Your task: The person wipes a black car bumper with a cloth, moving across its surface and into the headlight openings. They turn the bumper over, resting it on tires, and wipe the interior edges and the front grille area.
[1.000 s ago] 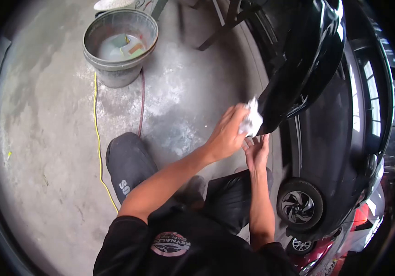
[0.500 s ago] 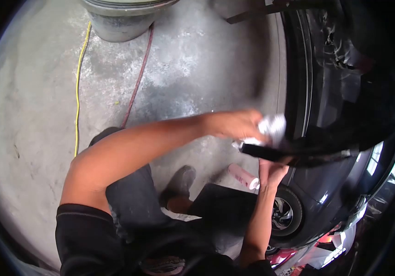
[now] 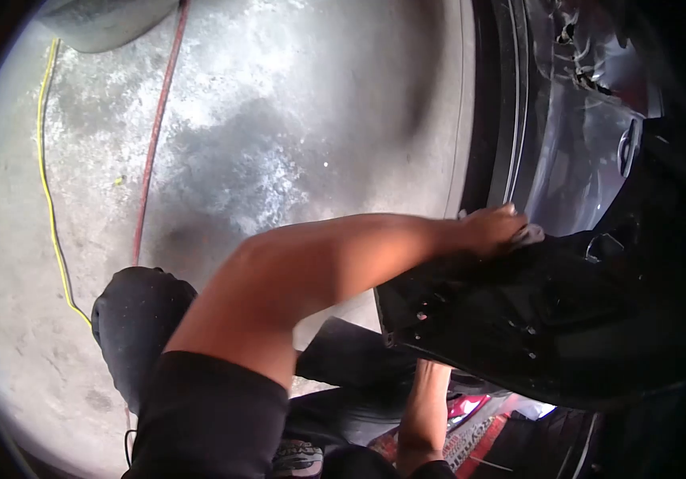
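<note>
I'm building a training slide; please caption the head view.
Left hand holding a crumpled cloth at the edge of a black car panel.

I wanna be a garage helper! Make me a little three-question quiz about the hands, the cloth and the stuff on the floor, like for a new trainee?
1. Pick one. What holds the crumpled cloth?
A) the right hand
B) the left hand
C) neither hand

2. True or false? The red hose and the yellow cord both lie on the concrete floor.

3. Fill in the missing words. The right forearm shows, but its hand is hidden by the ____ ____.

Key: 1. B. 2. True. 3. black panel.
</note>
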Tool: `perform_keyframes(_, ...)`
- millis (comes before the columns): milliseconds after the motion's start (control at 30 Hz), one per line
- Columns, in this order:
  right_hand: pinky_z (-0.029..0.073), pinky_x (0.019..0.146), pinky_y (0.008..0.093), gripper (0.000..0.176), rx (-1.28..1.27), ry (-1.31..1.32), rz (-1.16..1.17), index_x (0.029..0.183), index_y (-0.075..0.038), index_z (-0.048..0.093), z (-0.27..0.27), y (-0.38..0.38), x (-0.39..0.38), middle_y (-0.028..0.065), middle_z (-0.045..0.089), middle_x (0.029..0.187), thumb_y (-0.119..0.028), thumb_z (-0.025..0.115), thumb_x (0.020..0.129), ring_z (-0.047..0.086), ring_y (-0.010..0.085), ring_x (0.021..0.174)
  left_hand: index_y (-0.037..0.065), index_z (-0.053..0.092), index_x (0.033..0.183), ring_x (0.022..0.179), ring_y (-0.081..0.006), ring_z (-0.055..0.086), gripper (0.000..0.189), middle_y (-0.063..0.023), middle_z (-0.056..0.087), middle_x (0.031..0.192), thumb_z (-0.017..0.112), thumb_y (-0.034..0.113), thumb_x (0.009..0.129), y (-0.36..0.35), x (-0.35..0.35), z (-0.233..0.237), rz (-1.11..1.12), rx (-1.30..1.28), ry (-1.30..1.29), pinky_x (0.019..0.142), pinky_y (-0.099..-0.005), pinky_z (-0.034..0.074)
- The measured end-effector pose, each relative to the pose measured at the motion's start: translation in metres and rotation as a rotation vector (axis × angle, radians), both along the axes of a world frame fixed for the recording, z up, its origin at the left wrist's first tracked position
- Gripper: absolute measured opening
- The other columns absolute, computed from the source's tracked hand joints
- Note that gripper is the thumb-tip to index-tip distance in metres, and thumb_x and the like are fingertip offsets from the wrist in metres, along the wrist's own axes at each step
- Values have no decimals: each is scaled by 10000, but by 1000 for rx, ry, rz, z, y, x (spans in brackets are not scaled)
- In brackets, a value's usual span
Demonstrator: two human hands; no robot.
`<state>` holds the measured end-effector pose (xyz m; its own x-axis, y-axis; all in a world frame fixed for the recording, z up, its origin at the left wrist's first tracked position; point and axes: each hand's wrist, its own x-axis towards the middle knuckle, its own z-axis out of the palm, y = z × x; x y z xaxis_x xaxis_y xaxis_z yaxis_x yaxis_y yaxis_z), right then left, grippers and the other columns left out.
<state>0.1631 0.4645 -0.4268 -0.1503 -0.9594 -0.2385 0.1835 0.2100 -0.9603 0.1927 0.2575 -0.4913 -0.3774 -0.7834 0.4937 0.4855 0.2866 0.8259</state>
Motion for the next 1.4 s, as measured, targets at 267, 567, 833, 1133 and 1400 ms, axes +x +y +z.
perform_keyframes(267, 431, 1147, 472, 516, 30, 7, -30, 1398, -116, 615, -1, -3, 3, 107, 684, 1248, -500, 501, 1072, 621, 268, 1181, -19, 613, 1247, 1135, -405, 651, 319, -266, 652, 1206, 601, 36, 932, 10, -45, 2, -134, -49, 329, 1007, -513, 488)
perform_keyframes(567, 433, 1145, 477, 510, 40, -5, -47, 1400, -116, 613, -6, -10, 5, 110, 686, 1243, -491, 501, 1073, 620, 273, 1183, 43, 621, 1373, 1195, -433, 642, 536, -187, 639, 1300, 652, -89, 854, 20, -6, 45, 64, -123, 341, 1044, -444, 534)
perform_keyframes(833, 435, 1143, 482, 506, 33, -48, -31, 1403, -116, 612, -9, -24, 5, 113, 688, 1238, -484, 502, 1074, 620, 278, 1184, 32, 702, 1114, 735, -178, 714, 211, -98, 726, 893, 535, 154, 1070, -26, 103, 43, -222, 550, 497, 697, -369, 584)
perform_keyframes(1133, 437, 1141, 488, 501, -17, -70, -36, 1406, -116, 611, -12, -20, 6, 116, 690, 1233, -475, 502, 1075, 619, 284, 1186, 75, 513, 1442, 1370, -437, 485, 623, -227, 504, 1441, 533, -102, 845, -10, 120, 133, 216, 36, 686, 1186, -486, 358)
perform_keyframes(1400, 438, 1139, 493, 496, -21, -271, -86, 1408, -116, 610, -21, -38, 14, 119, 692, 1229, -468, 502, 1075, 618, 289, 1187, 44, 684, 1239, 1129, -225, 664, 351, -130, 701, 1180, 629, -38, 902, -75, 173, 186, 258, 198, 508, 955, -382, 530)
